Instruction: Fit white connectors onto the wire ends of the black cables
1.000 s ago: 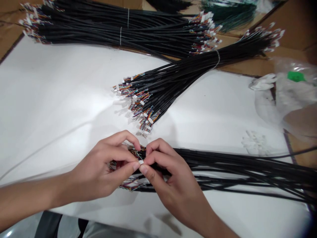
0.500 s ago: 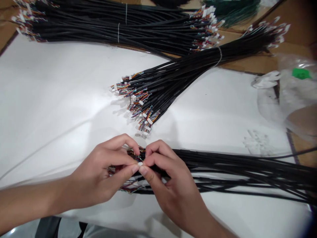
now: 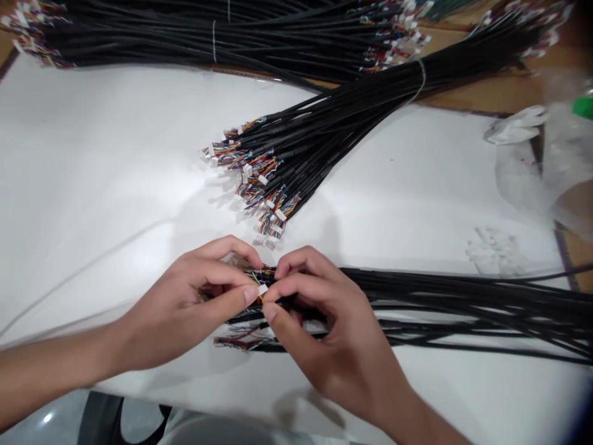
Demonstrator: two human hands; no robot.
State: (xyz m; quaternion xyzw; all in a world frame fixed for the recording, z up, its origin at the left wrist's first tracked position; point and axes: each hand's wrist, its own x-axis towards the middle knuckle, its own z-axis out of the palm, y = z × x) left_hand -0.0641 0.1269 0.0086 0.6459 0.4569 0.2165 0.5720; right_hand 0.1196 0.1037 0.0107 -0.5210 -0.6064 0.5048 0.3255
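Observation:
Between my two hands is a small white connector (image 3: pixel 262 290). My left hand (image 3: pixel 199 303) pinches it between thumb and index finger. My right hand (image 3: pixel 324 315) has its thumb and index finger closed on a thin yellow-orange wire (image 3: pixel 260 298) beside the connector. Under both hands lies a loose group of black cables (image 3: pixel 440 303), running off to the right. Their stripped ends with coloured wires (image 3: pixel 241 341) show below my left hand. Beyond my hands, a tied bundle of black cables (image 3: pixel 324 136) points its white connectors toward me.
Larger tied cable bundles (image 3: pixel 162 40) lie along the far edge of the white table (image 3: pixel 92 167). To the right are a pile of small white connectors (image 3: pixel 493 250), a crumpled white glove (image 3: pixel 516 125) and a clear plastic bag (image 3: pixel 569 161).
The whole view has shifted slightly. My right fingertips have moved off the white connector to the wire beside it, and more of the connector now shows.

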